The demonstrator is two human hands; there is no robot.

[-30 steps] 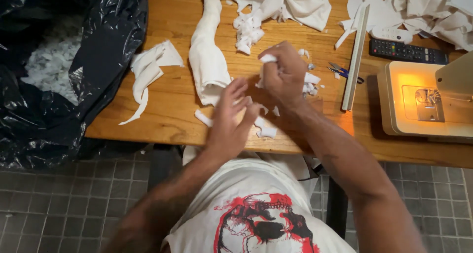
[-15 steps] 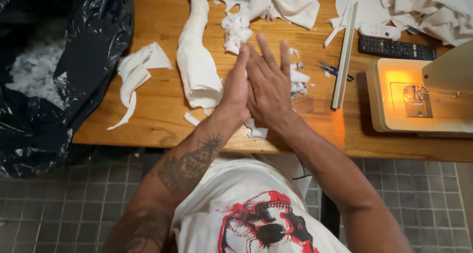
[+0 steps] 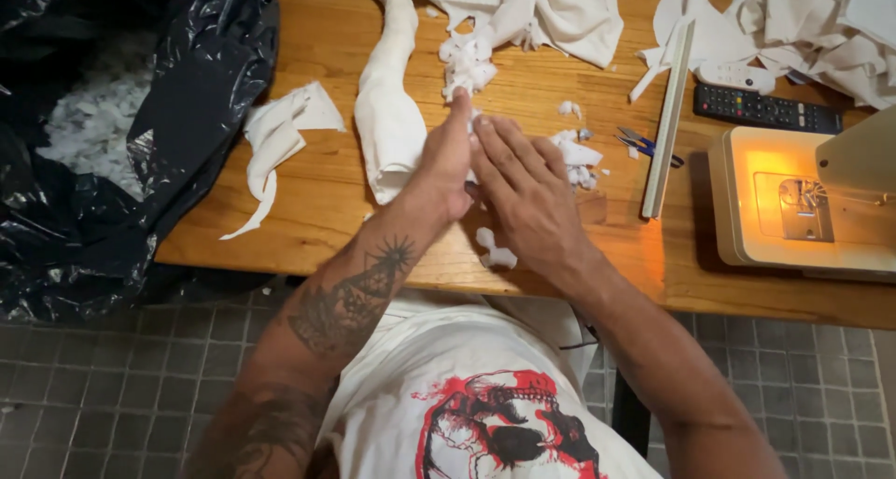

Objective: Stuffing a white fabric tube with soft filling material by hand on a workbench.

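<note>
Pressing together side by side, the person's two hands lie on the wooden tabletop (image 3: 317,40) close to its near edge. The left hand (image 3: 446,162) stands on its outer edge with fingers straight and together, gripping nothing, its back touching the rolled white cloth (image 3: 387,115) that runs away toward the far edge. The right hand (image 3: 523,190) lies flat, palm down, fingers spread open, holding nothing. Small white fabric scraps (image 3: 574,152) are scattered just beyond its fingertips, and another scrap (image 3: 495,250) sits at the near edge beside its wrist.

A folded white strip (image 3: 280,138) lies toward the left edge, next to a black plastic bag (image 3: 187,115) holding white shreds. Blue-handled scissors (image 3: 644,145), a long pale ruler (image 3: 670,115) and a black remote control (image 3: 765,110) lie to the right, near a lit sewing machine (image 3: 803,204) at the right edge. A heap of white cloth (image 3: 560,7) fills the far edge.
</note>
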